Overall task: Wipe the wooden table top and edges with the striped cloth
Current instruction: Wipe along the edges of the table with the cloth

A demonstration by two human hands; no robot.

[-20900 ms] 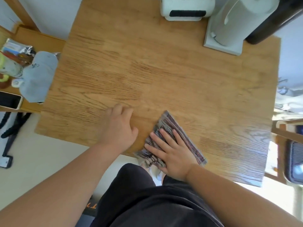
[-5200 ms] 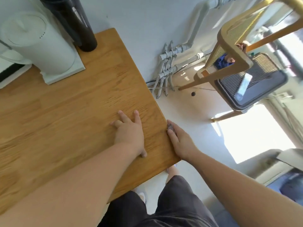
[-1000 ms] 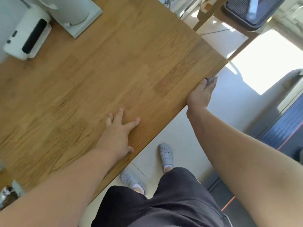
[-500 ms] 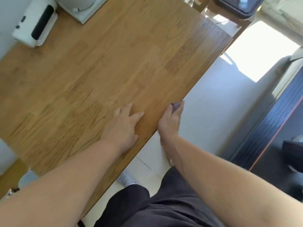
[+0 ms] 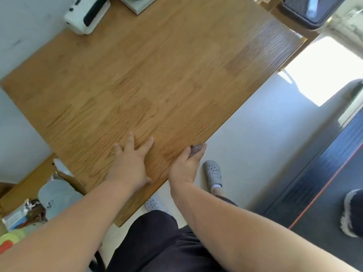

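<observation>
The wooden table (image 5: 161,79) fills the upper middle of the head view, its near edge running diagonally from lower left to upper right. My right hand (image 5: 186,165) is wrapped over that near edge and grips the striped cloth (image 5: 194,149), of which only a small dark bit shows between thumb and fingers. Flat on the table top just left of it lies my left hand (image 5: 130,163), fingers spread, holding nothing.
A white device (image 5: 87,13) and the base of a white appliance (image 5: 137,2) stand at the table's far side. A grey cap (image 5: 57,195) and clutter lie on a low shelf at lower left. A wooden chair (image 5: 298,22) stands beyond the right corner. Grey clogs (image 5: 212,171) are below.
Over the last second my right hand slid with the cloth along the near edge from the right corner toward my body, stopping beside the left hand. The left hand stayed flat on the top.
</observation>
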